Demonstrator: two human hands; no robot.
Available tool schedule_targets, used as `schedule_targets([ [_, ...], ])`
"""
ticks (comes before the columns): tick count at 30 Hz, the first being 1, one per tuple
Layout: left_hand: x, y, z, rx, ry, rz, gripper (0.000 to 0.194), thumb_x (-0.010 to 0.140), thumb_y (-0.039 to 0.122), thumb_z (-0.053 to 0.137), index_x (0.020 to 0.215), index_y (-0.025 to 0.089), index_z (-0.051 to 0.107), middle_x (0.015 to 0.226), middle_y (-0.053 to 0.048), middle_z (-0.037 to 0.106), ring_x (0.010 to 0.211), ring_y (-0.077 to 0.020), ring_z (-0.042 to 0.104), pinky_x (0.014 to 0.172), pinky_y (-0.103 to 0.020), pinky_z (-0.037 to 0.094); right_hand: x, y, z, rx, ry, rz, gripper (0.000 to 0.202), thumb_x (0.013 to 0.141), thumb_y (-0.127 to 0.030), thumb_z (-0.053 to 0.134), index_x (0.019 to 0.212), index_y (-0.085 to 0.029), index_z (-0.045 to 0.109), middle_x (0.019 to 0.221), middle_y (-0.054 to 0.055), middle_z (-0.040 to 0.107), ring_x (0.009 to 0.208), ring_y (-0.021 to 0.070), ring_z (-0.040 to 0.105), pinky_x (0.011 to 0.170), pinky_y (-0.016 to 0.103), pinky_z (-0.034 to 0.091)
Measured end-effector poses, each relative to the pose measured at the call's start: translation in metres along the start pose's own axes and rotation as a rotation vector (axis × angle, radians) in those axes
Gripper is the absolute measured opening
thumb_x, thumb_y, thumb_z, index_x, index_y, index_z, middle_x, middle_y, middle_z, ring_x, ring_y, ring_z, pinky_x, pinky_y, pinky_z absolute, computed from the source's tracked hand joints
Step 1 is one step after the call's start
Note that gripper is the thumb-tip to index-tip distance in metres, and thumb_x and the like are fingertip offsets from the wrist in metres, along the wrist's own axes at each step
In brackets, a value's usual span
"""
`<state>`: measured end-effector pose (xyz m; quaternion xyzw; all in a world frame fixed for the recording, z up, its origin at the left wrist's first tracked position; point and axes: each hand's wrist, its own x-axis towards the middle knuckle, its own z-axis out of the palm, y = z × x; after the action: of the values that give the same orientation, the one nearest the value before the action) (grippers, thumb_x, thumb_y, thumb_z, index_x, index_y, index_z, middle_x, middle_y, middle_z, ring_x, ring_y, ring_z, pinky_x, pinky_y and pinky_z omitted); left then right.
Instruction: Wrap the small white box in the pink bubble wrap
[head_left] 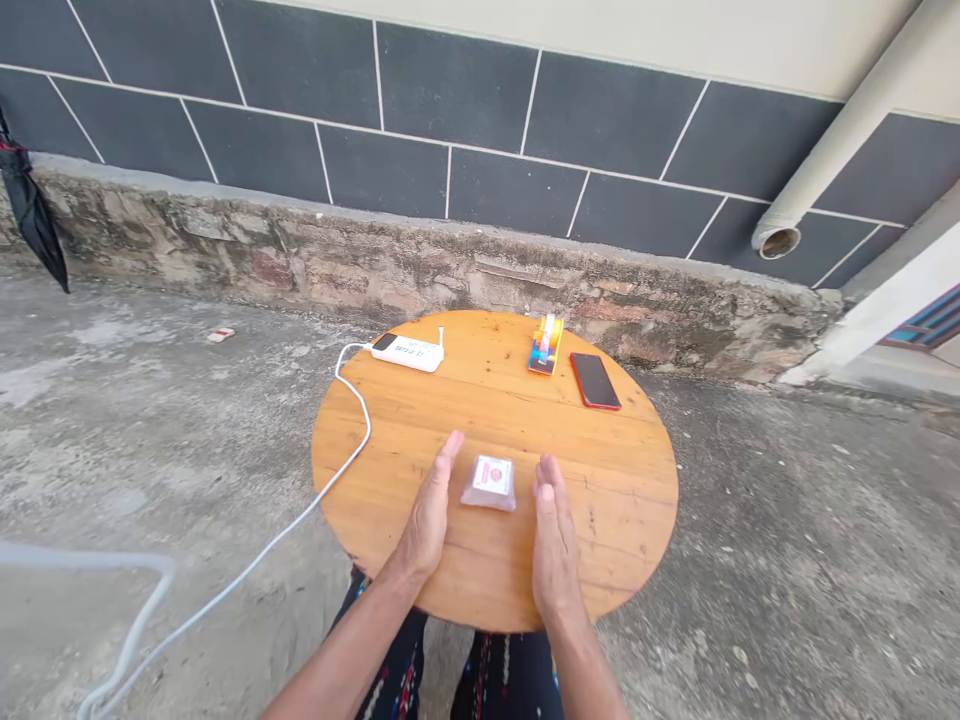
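A small clear-wrapped packet with a white and pink label (492, 477) lies on the round wooden table (615, 500), between my two hands. On its left, my left hand (431, 510) is held on edge, fingers stretched out, palm facing the packet without touching it. My right hand (553, 530) mirrors it on the right, fingers extended and holding nothing, with a gap between it and the packet.
At the table's back stand a white device (409, 352) with a white cable (360, 400) running off left, and a yellow and blue tape dispenser (546, 345). A red-edged phone (595, 381) lies to its right. A stone-based wall (375, 255) rises behind.
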<state>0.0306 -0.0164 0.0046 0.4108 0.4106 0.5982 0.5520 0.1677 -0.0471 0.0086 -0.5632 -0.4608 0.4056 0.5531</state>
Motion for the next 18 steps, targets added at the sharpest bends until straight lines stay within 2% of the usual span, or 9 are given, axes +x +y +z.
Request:
schedule_targets([
  [4, -0.002, -0.006, 0.006, -0.111, -0.001, -0.052, 0.062, 0.092, 0.061, 0.028, 0.142, 0.024, 0.039, 0.152, -0.003, 0.031, 0.142, -0.0220, 0.024, 0.120, -0.042, 0.013, -0.002, 0.006, 0.007, 0.037, -0.070, 0.020, 0.067, 0.093, -0.058, 0.035, 0.149, -0.024, 0.022, 0.156, -0.001, 0.019, 0.143, 0.0189, 0.018, 0.119, 0.041, 0.013],
  [7, -0.004, -0.015, 0.013, -0.081, 0.014, -0.059, 0.060, 0.091, 0.061, 0.033, 0.140, 0.026, 0.042, 0.152, -0.002, 0.032, 0.141, -0.0228, 0.025, 0.120, -0.042, 0.014, -0.004, 0.008, 0.018, 0.006, -0.100, 0.036, 0.069, 0.092, -0.058, 0.036, 0.149, -0.022, 0.021, 0.156, 0.000, 0.017, 0.143, 0.0187, 0.017, 0.119, 0.040, 0.012],
  [10, -0.004, -0.021, 0.014, -0.044, 0.014, -0.055, 0.058, 0.092, 0.059, 0.034, 0.139, 0.028, 0.042, 0.152, 0.000, 0.032, 0.142, -0.0215, 0.023, 0.120, -0.041, 0.014, -0.004, 0.007, 0.018, -0.023, -0.104, 0.028, 0.068, 0.092, -0.058, 0.036, 0.149, -0.022, 0.022, 0.156, 0.000, 0.018, 0.143, 0.0193, 0.018, 0.119, 0.041, 0.014],
  [14, 0.001, -0.018, 0.002, -0.042, 0.048, -0.012, 0.055, 0.091, 0.058, 0.037, 0.137, 0.027, 0.046, 0.151, -0.002, 0.035, 0.141, -0.0231, 0.025, 0.119, -0.042, 0.017, 0.003, 0.003, -0.009, -0.075, 0.001, -0.022, 0.060, 0.092, -0.055, 0.040, 0.144, -0.026, 0.034, 0.152, 0.000, 0.029, 0.141, 0.0230, 0.024, 0.117, 0.045, 0.016],
  [18, 0.006, -0.012, -0.012, -0.109, 0.111, 0.047, 0.058, 0.090, 0.059, 0.039, 0.129, 0.019, 0.054, 0.140, -0.011, 0.050, 0.133, -0.0249, 0.041, 0.117, -0.045, 0.022, 0.011, 0.004, -0.052, 0.020, 0.157, -0.115, 0.052, 0.092, -0.053, 0.043, 0.136, -0.024, 0.046, 0.145, 0.006, 0.043, 0.134, 0.0271, 0.037, 0.112, 0.050, 0.028],
])
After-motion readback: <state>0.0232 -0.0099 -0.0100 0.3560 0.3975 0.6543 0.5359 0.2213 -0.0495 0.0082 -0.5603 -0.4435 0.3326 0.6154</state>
